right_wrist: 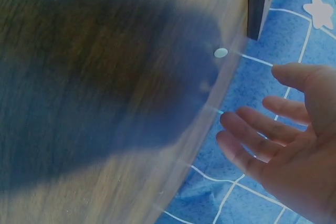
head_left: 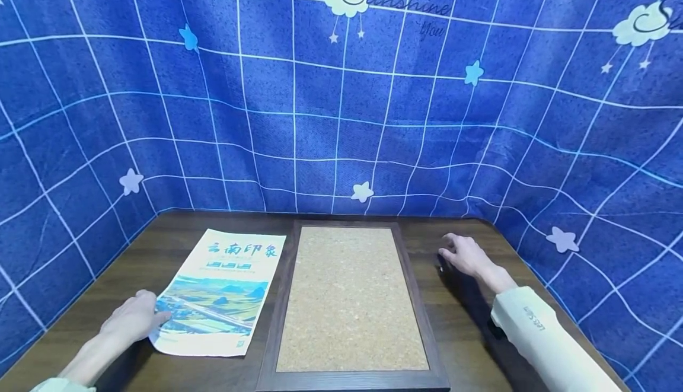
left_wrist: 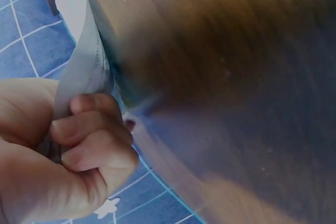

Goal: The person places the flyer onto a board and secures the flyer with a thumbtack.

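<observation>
Blue star-print cloth (head_left: 341, 113) walls the table (head_left: 459, 303); cork board (head_left: 349, 297) lies between both hands.

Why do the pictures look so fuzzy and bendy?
Head view: sharp, but the wide lens bends the curtain grid lines. Left wrist view: the table is smeared and blurry, the left hand fairly clear. Right wrist view: a big dark shadow on the wood, the right hand soft.

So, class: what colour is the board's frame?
Dark brown wood around the board; the head view shows it best.
</observation>
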Available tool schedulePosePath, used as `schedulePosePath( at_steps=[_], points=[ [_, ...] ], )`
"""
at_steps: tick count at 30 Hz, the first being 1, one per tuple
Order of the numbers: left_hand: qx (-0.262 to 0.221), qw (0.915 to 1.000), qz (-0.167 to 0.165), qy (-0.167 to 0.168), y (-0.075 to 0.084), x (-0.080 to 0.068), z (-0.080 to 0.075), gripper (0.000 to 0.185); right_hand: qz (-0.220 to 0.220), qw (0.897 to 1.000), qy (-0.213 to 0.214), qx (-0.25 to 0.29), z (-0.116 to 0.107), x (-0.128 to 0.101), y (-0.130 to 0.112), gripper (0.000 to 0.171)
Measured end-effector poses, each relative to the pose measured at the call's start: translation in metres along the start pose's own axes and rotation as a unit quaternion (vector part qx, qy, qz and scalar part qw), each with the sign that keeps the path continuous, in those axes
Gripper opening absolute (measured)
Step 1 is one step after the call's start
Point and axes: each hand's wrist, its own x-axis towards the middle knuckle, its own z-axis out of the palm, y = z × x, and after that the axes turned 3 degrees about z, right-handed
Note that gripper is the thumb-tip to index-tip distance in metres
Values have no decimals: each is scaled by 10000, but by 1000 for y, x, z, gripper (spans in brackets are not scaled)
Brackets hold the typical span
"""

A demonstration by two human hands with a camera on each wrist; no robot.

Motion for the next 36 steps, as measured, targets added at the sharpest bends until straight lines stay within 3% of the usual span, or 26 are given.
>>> schedulePosePath(
  at_steps=[5, 11, 14, 20, 26, 36],
  points=[
    [-203, 9987, 304, 348, -6, 2, 0, 27, 94, 9999, -90, 14, -4, 0, 0, 32],
    [-573, 9930, 545, 877, -1, 1, -4, 31, 143, 9998, -156, -57, -3, -2, 3, 29],
    [-1089, 9882, 507, 947, 2, -2, -5, 34, 97, 9997, -184, -83, -1, -3, 5, 28],
    [-2175, 9705, 204, 1021, 11, -9, -4, 41, 31, 9999, -145, -61, 1, -5, 6, 22],
    [-2699, 9540, 120, 1300, 20, -11, -4, 44, 2, 10000, -92, -17, 3, -7, 6, 18],
    [-3533, 9275, 181, 1208, 48, -12, -5, 45, 80, 9998, -159, 87, 5, -11, 6, 16]
  ],
)
